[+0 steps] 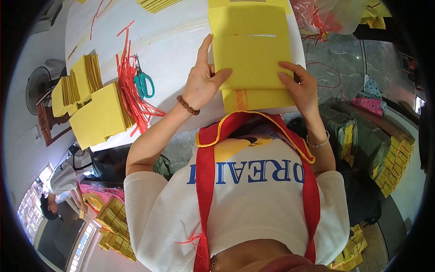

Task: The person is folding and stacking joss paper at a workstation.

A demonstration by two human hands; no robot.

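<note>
A squarish stack of yellow paper (252, 61) lies in front of me at the table's near edge. My left hand (203, 80) grips its left side, thumb on top and index finger stretched along the edge. At the right side my right hand (300, 85) pinches the stack between thumb and fingers. Another yellow piece with an orange strip (263, 99) sticks out beneath the near edge. Beyond a narrow pale gap, more yellow paper (248, 20) continues toward the far side. The undersides of the sheets and some fingertips are hidden.
On the white table (167, 41), left of my arm, are red plastic strips (126, 79), teal-handled scissors (144, 84) and yellow paper stacks (97, 113). Bundled yellow packs (394, 163) stand at right. A fan (38, 88) and another person (68, 174) are at left.
</note>
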